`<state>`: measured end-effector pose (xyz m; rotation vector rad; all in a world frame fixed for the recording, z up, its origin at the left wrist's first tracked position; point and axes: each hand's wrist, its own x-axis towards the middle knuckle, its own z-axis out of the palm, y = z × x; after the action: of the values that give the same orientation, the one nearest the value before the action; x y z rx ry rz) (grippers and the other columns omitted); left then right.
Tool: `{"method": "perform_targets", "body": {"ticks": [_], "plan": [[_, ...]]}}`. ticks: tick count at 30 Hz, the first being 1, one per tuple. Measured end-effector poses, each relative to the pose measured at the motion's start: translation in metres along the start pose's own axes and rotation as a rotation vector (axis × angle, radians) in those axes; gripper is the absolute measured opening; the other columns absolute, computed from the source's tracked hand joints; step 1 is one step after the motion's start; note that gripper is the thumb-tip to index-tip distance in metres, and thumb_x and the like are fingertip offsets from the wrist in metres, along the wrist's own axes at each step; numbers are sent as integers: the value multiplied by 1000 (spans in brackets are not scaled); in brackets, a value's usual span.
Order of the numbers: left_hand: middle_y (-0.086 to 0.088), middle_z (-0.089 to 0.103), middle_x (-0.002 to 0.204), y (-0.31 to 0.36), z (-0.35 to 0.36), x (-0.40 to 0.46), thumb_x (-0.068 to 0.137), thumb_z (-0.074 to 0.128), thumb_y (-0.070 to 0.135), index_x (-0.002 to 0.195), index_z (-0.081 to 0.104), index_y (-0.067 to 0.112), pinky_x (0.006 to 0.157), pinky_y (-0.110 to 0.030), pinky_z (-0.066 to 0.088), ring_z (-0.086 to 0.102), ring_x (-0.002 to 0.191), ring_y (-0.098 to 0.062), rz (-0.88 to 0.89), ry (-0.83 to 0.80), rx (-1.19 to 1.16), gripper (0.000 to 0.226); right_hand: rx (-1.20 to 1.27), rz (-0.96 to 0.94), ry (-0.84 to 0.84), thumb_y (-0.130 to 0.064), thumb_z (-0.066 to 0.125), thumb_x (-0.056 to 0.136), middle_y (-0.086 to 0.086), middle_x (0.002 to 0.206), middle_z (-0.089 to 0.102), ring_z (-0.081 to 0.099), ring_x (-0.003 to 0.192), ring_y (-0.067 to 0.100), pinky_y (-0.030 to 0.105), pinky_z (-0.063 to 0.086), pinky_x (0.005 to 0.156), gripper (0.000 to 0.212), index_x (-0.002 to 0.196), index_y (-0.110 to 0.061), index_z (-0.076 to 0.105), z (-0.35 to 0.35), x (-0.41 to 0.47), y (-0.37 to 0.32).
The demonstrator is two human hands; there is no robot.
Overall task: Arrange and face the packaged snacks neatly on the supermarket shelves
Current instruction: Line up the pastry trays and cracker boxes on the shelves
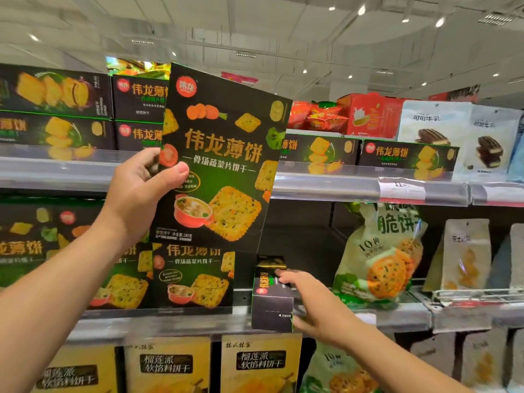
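My left hand [141,188] grips the left edge of a black and green cracker box [224,160], held upright and slightly tilted in the air in front of the shelves, its printed face toward me. My right hand [312,302] holds a second box of the same kind [272,296], which stands end-on at the front of the middle shelf [397,319], fingers on its top and thumb under its lower corner. To its left, matching boxes [192,276] stand face-out in a row.
The top shelf [368,188] carries more black cracker boxes lying flat, red packets and white chocolate-biscuit bags. A gap lies behind my right hand, then a large green-white biscuit bag [382,256] and pale pouches. Yellow boxes [261,364] fill the shelf below.
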<state>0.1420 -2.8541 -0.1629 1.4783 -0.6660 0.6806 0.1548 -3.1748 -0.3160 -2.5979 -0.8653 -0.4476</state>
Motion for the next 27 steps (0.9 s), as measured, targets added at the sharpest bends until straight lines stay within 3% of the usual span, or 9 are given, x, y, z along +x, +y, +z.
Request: {"method": "perform_targets", "body": {"ticks": [3, 9, 15, 18, 21, 25, 27], "plan": [[-13, 73, 100, 0, 1, -1, 74, 74, 47, 98, 68, 23, 74, -41, 58, 71, 91, -34, -3, 0, -8, 35, 143, -42, 67, -27, 68, 82, -18, 141, 39, 33, 132, -7, 25, 33, 111, 69, 132, -50, 27, -10, -2, -3], [-9, 74, 94, 0, 2, -2, 75, 72, 41, 93, 70, 25, 68, -34, 60, 72, 87, -30, 5, 32, -57, 25, 553, -55, 282, -31, 68, 84, -19, 134, 53, 51, 125, 5, 20, 45, 98, 72, 145, -38, 32, -51, -2, -19], [-10, 75, 91, 1, 3, -1, 71, 74, 42, 90, 71, 25, 70, -38, 61, 73, 82, -29, -35, 47, -70, 26, 916, 36, 399, -26, 68, 82, -5, 112, 69, 66, 105, 18, 31, 57, 77, 45, 123, -37, 53, -83, -8, -37], [-14, 74, 92, 2, 1, 0, 68, 75, 43, 91, 71, 22, 69, -38, 60, 72, 81, -31, -37, 52, -68, 31, 892, -4, 408, -26, 64, 83, -8, 110, 69, 67, 102, 16, 28, 57, 74, 39, 114, -48, 60, -102, -10, -49], [-18, 73, 95, 5, -7, 5, 68, 76, 41, 94, 70, 19, 67, -39, 61, 72, 81, -34, -28, 66, -84, 35, 841, -96, 391, -32, 60, 87, -6, 117, 68, 68, 105, 20, 30, 58, 75, 38, 122, -48, 57, -143, -8, -65], [-21, 72, 99, 3, -16, 8, 81, 66, 26, 99, 69, 16, 70, -43, 61, 72, 82, -35, -2, 122, -178, 21, 505, -210, 412, -31, 51, 95, -7, 112, 71, 70, 99, 14, 28, 58, 72, 38, 132, -34, 54, -223, 9, -96], [-21, 72, 97, 0, -16, 7, 83, 63, 23, 100, 68, 13, 68, -42, 62, 72, 81, -35, 5, 133, -206, 20, 364, -215, 408, -30, 51, 93, -6, 102, 74, 73, 88, 16, 32, 60, 65, 36, 127, -40, 56, -262, 24, -110]]}}
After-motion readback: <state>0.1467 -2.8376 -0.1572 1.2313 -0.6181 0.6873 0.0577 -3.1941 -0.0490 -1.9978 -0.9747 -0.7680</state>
